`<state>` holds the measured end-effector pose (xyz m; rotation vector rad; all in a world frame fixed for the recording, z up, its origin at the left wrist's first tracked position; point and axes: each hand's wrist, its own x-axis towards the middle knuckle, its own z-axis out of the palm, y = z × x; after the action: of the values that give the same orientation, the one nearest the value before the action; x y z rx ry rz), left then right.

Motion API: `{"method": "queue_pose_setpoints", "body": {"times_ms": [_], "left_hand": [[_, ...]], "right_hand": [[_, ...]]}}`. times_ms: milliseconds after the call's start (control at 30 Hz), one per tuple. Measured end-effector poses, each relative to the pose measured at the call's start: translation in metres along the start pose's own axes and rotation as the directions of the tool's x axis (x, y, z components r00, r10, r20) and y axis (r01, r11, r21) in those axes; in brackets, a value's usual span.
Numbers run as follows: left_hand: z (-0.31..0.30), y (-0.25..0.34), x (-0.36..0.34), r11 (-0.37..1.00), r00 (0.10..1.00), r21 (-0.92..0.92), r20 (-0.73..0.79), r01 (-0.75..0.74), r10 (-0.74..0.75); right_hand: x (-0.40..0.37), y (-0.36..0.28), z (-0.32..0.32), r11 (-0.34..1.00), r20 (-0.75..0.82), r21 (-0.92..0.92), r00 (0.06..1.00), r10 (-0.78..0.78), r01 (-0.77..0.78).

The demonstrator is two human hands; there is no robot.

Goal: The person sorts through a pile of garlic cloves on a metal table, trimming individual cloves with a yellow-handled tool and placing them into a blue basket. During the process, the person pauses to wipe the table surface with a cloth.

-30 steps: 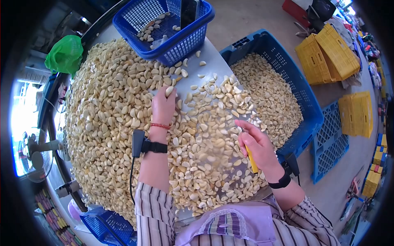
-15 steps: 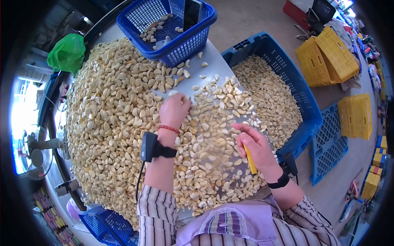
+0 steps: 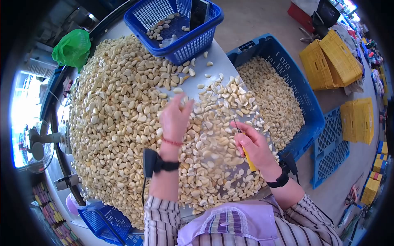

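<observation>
A large heap of pale, bean-shaped pieces [image 3: 119,106] covers most of the metal table [image 3: 205,67]. Above the heap's right part is my left hand [image 3: 176,119], a red bracelet at its wrist; the hand is blurred by motion, its thumb and fingers apart at the tips. My right hand [image 3: 254,147] is closed around a yellow-handled knife [image 3: 248,158], its thin blade pointing up and left over the thinner spread of pieces. Both wrists carry black straps with small devices.
A blue basket [image 3: 176,53] with a few pieces and a dark phone-like object stands at the table's far edge. Right of the table sits a large blue crate [image 3: 314,119] of pieces. Yellow crates [image 3: 316,65], a green bag [image 3: 73,48] and a fan [image 3: 39,145] are around.
My left hand has shifted slightly and its fingers have spread from a pinch. My right hand keeps hold of the knife, its blade tilted more to the left. The view has moved a little.
</observation>
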<state>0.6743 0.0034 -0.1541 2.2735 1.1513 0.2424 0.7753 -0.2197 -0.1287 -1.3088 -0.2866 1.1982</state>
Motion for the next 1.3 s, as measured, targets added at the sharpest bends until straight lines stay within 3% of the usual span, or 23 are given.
{"method": "queue_pose_setpoints", "body": {"times_ms": [33, 133, 233, 300, 333, 367, 400, 433, 500, 567, 667, 767, 833, 900, 967, 1033, 1100, 1133, 1167, 1200, 1233, 1267, 1300], "left_hand": [[0.005, -0.015, 0.016, 0.979, 0.976, 0.158, -0.16, -0.125, 0.15], [0.009, -0.039, 0.049, 0.936, 0.971, 0.302, -0.102, -0.178, 0.217], [0.01, -0.042, 0.061, 0.93, 0.975, 0.318, -0.067, -0.181, 0.213], [0.007, -0.039, 0.052, 0.965, 0.986, 0.212, -0.029, -0.157, 0.166], [0.005, -0.037, 0.047, 0.963, 0.989, -0.243, 0.116, 0.113, -0.087], [0.001, -0.036, 0.038, 0.695, 0.905, -0.588, 0.346, 0.414, -0.246], [-0.004, -0.033, 0.022, 0.449, 0.896, -0.777, 0.408, 0.442, -0.176], [-0.005, -0.03, 0.006, 0.448, 0.895, -0.775, 0.408, 0.445, -0.182], [-0.005, -0.023, -0.025, 0.193, 0.914, -0.898, 0.406, 0.395, 0.019], [-0.006, -0.016, -0.057, 0.215, 0.912, -0.891, 0.41, 0.4, 0.003], [-0.011, 0.006, -0.096, 0.248, 0.937, -0.905, 0.346, 0.345, -0.044], [-0.011, 0.021, -0.126, 0.36, 0.957, -0.887, 0.269, 0.29, -0.106], [-0.008, 0.018, -0.145, 0.355, 0.97, -0.903, 0.224, 0.241, -0.09], [-0.005, 0.018, -0.16, 0.391, 0.985, -0.904, 0.154, 0.171, -0.075], [-0.005, 0.018, -0.174, 0.419, 0.994, -0.901, 0.095, 0.112, -0.062], [-0.022, 0.011, -0.187, -0.162, 0.999, -0.986, 0.041, 0.038, -0.012], [-0.051, 0.009, -0.188, -0.47, 0.991, -0.875, 0.136, 0.114, -0.013], [-0.057, -0.01, -0.193, -0.468, 0.991, -0.877, 0.134, 0.109, -0.02], [-0.061, -0.035, -0.198, -0.363, 0.979, -0.926, 0.158, 0.103, -0.125], [-0.061, -0.048, -0.204, -0.255, 0.959, -0.961, 0.169, 0.109, -0.229], [-0.057, -0.051, -0.212, -0.255, 0.958, -0.961, 0.168, 0.107, -0.232], [-0.053, -0.051, -0.219, 0.149, 0.967, -0.977, 0.114, 0.15, -0.228], [-0.049, -0.05, -0.225, 0.528, 0.977, -0.833, 0.068, 0.167, -0.202]], "right_hand": [[0.001, 0.0, -0.002, 1.0, 0.001, -0.003, 1.0, -0.005, 0.005], [0.0, 0.001, -0.01, 1.0, 0.01, 0.02, 1.0, 0.002, -0.002], [-0.002, -0.001, -0.014, 0.996, -0.026, 0.089, 0.999, 0.022, -0.019], [-0.002, -0.001, -0.018, 0.999, -0.031, 0.038, 0.999, 0.025, -0.024], [-0.003, 0.0, -0.018, 0.999, -0.034, 0.041, 0.999, 0.029, -0.028], [-0.003, 0.002, -0.018, 0.999, -0.046, 0.036, 0.999, 0.028, -0.026], [-0.004, 0.005, -0.017, 0.999, -0.056, 0.03, 0.998, 0.027, -0.025], [-0.005, 0.009, -0.015, 0.999, -0.053, 0.032, 0.998, 0.032, -0.031], [-0.008, 0.017, -0.01, 1.0, -0.032, 0.004, 0.999, -0.006, 0.006], [-0.012, 0.018, 0.0, 1.0, -0.018, -0.005, 1.0, 0.022, -0.022], [-0.019, 0.012, 0.017, 0.975, 0.114, -0.209, 0.992, -0.059, 0.082], [-0.027, 0.009, 0.032, 0.96, 0.208, -0.244, 0.974, -0.086, 0.137], [-0.03, 0.014, 0.035, 0.939, 0.234, -0.263, 0.959, -0.163, 0.224], [-0.038, 0.02, 0.034, 0.995, 0.245, -0.101, 0.969, 0.034, -0.009], [-0.045, 0.02, 0.031, 0.994, 0.241, -0.086, 0.967, 0.079, -0.06], [-0.049, 0.019, 0.026, 0.992, 0.146, 0.097, 0.987, 0.062, -0.077], [-0.047, 0.024, 0.012, 0.997, 0.153, 0.074, 0.988, 0.014, -0.025], [-0.048, 0.025, 0.012, 0.985, 0.127, -0.143, 0.989, -0.077, 0.095], [-0.05, 0.026, 0.011, 0.912, 0.121, -0.354, 0.977, -0.173, 0.206], [-0.045, 0.043, 0.009, 0.724, 0.239, -0.55, 0.909, -0.341, 0.417], [-0.049, 0.052, 0.006, 0.724, 0.242, -0.55, 0.909, -0.34, 0.417], [-0.054, 0.055, 0.009, 0.547, 0.312, -0.733, 0.914, -0.258, 0.405], [-0.058, 0.057, 0.011, 0.326, 0.357, -0.861, 0.92, -0.163, 0.391]]}}
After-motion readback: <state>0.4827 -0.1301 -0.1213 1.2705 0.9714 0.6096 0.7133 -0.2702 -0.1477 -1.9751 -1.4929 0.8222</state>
